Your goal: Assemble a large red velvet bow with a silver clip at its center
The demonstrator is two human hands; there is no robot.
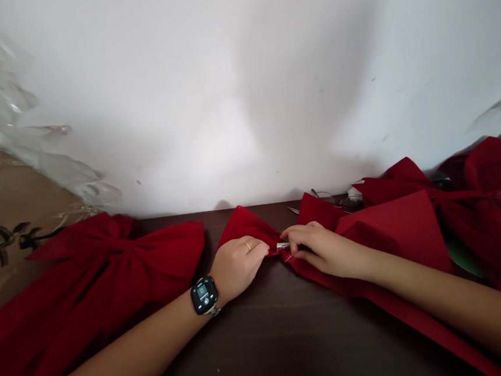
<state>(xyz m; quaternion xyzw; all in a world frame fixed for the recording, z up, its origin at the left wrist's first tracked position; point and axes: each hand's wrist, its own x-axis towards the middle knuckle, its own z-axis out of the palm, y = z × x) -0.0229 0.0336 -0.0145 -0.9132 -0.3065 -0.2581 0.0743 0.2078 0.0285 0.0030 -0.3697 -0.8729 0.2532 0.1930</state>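
Observation:
My left hand (240, 265), with a ring on one finger and a black smartwatch (204, 295) on the wrist, pinches the gathered middle of a red fabric bow (247, 226). My right hand (321, 252) grips the same gathered middle from the other side. A small metal clip (282, 246) shows between my hands, and a thin needle or pin (289, 258) sticks out by my right fingers. Its thread, if any, is too fine to see. The bow's right half (390, 234) spreads flat beneath my right forearm.
Finished-looking red bows lie to the left (107, 253) and right (488, 202) on the dark wood table (281, 337). Scissors (294, 210) and wire-like objects (325, 196) lie at the back by the white wall (241, 83). Clear plastic (20, 114) and cardboard (4, 233) stand at left.

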